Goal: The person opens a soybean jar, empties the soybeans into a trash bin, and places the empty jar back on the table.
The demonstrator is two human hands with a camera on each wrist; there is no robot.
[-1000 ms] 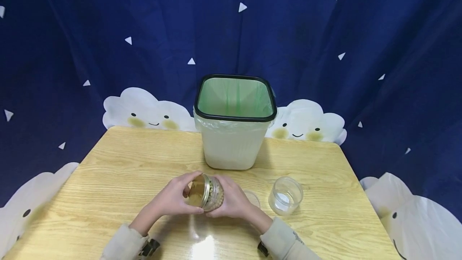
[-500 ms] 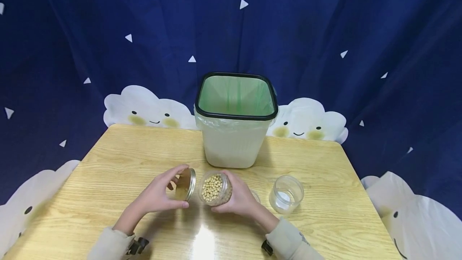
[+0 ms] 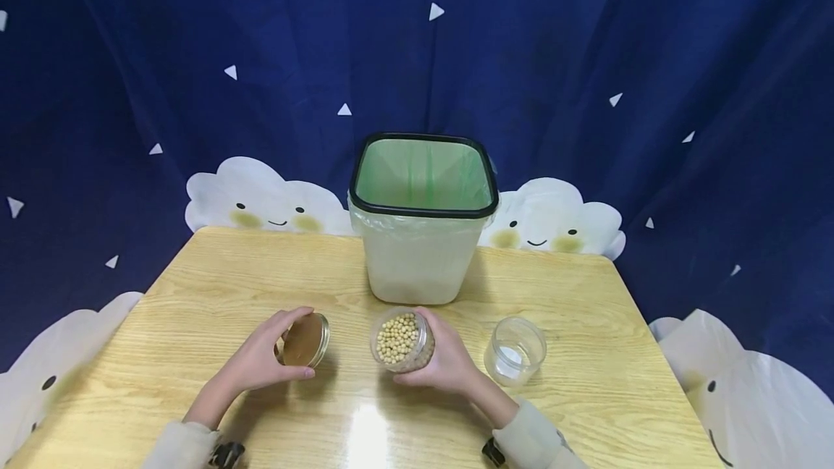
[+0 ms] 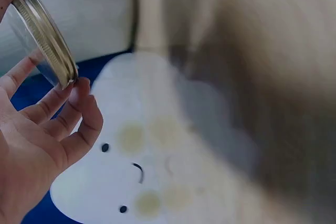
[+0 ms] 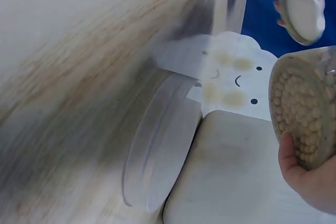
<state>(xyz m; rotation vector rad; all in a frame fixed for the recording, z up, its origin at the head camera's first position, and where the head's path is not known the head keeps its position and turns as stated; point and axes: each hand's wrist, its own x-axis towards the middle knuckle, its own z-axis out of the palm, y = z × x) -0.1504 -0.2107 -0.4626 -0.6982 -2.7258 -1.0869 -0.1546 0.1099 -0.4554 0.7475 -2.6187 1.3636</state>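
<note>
My left hand [image 3: 255, 360] pinches a gold-rimmed jar lid [image 3: 304, 340] by its edge, thumb on one side and fingers on the other. In the left wrist view, the lid's ribbed metal rim [image 4: 48, 38] shows, with clear material behind it. My right hand [image 3: 449, 359] grips a clear jar [image 3: 426, 349] from the right side. The jar is uncapped and leans left, its mouth showing pale round beans [image 3: 396, 339] that fill it high. Lid and jar are apart, with bare tabletop between them in the head view.
A white bin [image 3: 417, 259] with a black rim and green-tinted liner stands behind the hands. To the right sits a clear empty tub [image 3: 515, 353]. A shallow clear round piece [image 5: 160, 140] lies on the table [image 3: 274, 273] in the right wrist view.
The lid has come off the jar and moved left with my left hand. My right hand has shifted slightly right, and the jar's mouth now faces up and left, showing the beans.
</note>
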